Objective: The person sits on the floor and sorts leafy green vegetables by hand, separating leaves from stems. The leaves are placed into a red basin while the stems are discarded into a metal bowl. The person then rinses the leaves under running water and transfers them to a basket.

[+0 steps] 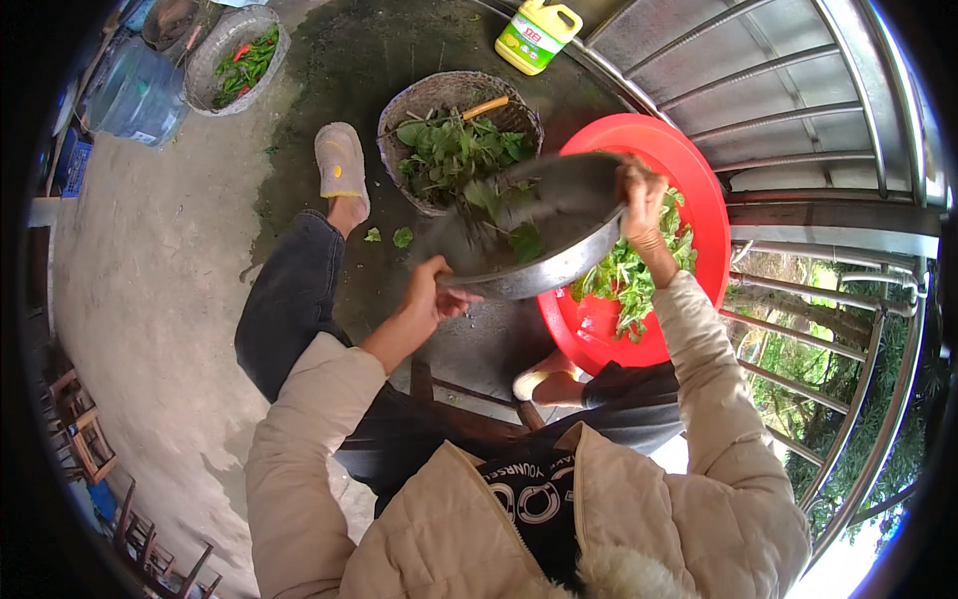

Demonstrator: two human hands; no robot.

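Note:
A round metal basin (554,273) is held tilted between my two hands, its mouth turned towards a woven basket (513,112). My left hand (430,299) grips the near-left rim; my right hand (640,198) grips the right rim. Blurred green leaves (526,241) are inside the basin and at its far lip. More dark leafy greens (456,150) lie in the basket, along with an orange-handled tool (485,108) whose other end is hidden. Right of the basin stands a red plastic tub (707,224) with paler leafy greens (636,277), partly covered by my right arm.
A yellow detergent jug (537,36) stands beyond the basket, near metal railings (778,97). At far left are a basket of peppers (196,82) and a large clear water bottle (138,93). Loose leaves (403,237) lie on the wet concrete floor (299,97) beside my foot.

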